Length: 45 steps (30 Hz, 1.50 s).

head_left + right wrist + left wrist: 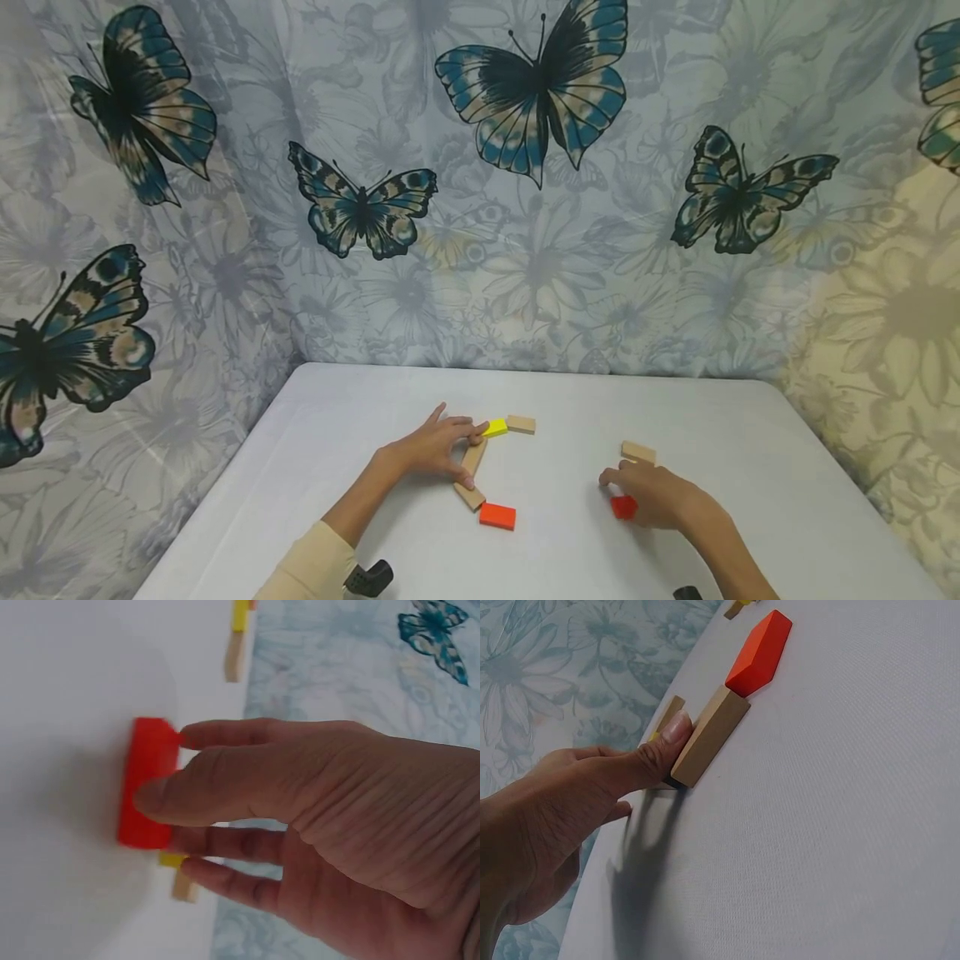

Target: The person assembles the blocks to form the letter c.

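My left hand [435, 446] spans a curved row of blocks. Its fingertips are at the yellow block [495, 428] and the top of a slanted wooden block [474, 457]. The thumb rests against a lower wooden block [711, 735], whose far end meets an orange-red block [760, 652]. At the right, my right hand [651, 493] pinches a red block [142, 784], thumb across its face and fingers behind. Just beyond that hand lie a wooden block [638, 452] and a yellow block [171, 859], the yellow one hidden from the head view.
Another wooden block [521, 424] adjoins the yellow one at the far end of the left row. White table [570, 550] surface lies between the two groups. Butterfly-printed cloth [540, 275] hangs behind the table's back edge. A black device [369, 578] shows below the left sleeve.
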Each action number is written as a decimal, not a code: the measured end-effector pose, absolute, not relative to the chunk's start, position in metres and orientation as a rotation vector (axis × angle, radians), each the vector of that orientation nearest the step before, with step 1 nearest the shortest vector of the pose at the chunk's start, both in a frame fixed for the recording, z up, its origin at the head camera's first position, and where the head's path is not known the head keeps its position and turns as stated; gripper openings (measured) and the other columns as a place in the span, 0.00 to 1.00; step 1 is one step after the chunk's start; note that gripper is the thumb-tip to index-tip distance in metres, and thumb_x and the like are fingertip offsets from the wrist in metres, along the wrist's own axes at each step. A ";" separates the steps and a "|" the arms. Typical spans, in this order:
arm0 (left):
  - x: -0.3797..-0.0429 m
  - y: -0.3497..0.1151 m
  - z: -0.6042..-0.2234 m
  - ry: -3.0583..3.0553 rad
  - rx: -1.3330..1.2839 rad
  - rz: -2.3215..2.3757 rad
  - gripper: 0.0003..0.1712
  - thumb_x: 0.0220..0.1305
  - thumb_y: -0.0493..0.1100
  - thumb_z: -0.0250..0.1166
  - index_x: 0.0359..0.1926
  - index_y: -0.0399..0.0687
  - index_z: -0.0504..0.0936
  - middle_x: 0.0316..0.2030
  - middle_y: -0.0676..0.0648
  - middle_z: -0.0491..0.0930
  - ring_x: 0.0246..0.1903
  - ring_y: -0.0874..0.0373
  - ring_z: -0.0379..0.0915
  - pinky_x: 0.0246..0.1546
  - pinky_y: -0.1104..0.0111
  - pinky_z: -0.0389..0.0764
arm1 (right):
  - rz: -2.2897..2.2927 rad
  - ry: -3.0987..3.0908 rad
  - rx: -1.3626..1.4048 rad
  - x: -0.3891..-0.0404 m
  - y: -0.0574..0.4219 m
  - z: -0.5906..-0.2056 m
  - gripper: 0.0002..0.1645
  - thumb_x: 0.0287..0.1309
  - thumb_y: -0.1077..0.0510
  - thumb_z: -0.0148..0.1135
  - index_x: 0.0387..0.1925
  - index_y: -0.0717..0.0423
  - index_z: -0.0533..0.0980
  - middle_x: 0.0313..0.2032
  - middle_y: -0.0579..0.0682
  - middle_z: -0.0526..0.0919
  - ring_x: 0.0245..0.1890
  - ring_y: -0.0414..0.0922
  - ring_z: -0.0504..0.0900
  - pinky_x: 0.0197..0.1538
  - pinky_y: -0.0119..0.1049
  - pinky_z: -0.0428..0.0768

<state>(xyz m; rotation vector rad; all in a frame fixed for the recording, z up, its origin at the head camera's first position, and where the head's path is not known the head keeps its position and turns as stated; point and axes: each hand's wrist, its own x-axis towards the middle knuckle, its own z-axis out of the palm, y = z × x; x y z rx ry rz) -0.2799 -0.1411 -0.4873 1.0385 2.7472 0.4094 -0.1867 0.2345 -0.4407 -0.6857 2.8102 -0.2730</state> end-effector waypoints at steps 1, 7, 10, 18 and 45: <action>-0.280 -0.141 -0.487 2.748 1.036 0.406 0.60 0.51 0.66 0.79 0.80 0.56 0.64 0.65 0.54 0.83 0.78 0.48 0.62 0.83 0.37 0.42 | -0.240 2.834 -0.735 -0.187 0.236 -0.444 0.27 0.50 0.72 0.76 0.51 0.48 0.81 0.37 0.44 0.79 0.34 0.41 0.74 0.40 0.38 0.83; -0.281 -0.142 -0.488 2.744 1.044 0.421 0.60 0.51 0.66 0.79 0.80 0.55 0.63 0.65 0.55 0.83 0.78 0.47 0.62 0.83 0.37 0.41 | -0.271 2.885 -0.926 -0.188 0.238 -0.451 0.26 0.54 0.64 0.77 0.54 0.50 0.80 0.36 0.42 0.79 0.33 0.36 0.73 0.38 0.32 0.81; -0.281 -0.142 -0.488 2.741 1.047 0.431 0.60 0.51 0.66 0.79 0.80 0.55 0.63 0.66 0.54 0.82 0.78 0.47 0.62 0.83 0.37 0.41 | -0.322 2.874 -0.908 -0.189 0.237 -0.448 0.27 0.53 0.63 0.78 0.55 0.52 0.80 0.35 0.41 0.78 0.33 0.34 0.70 0.36 0.30 0.77; -0.281 -0.142 -0.489 2.746 1.060 0.413 0.59 0.52 0.66 0.79 0.80 0.54 0.64 0.67 0.53 0.82 0.78 0.47 0.63 0.82 0.35 0.42 | -0.292 2.881 -0.969 -0.189 0.239 -0.447 0.22 0.48 0.67 0.80 0.43 0.48 0.80 0.32 0.40 0.78 0.32 0.34 0.71 0.36 0.30 0.79; -0.279 -0.142 -0.486 2.730 0.997 0.434 0.60 0.51 0.63 0.80 0.81 0.56 0.62 0.75 0.44 0.71 0.77 0.45 0.64 0.77 0.46 0.69 | -0.244 3.135 -1.007 -0.219 0.202 -0.433 0.24 0.50 0.64 0.78 0.52 0.58 0.84 0.37 0.47 0.84 0.33 0.40 0.78 0.36 0.35 0.84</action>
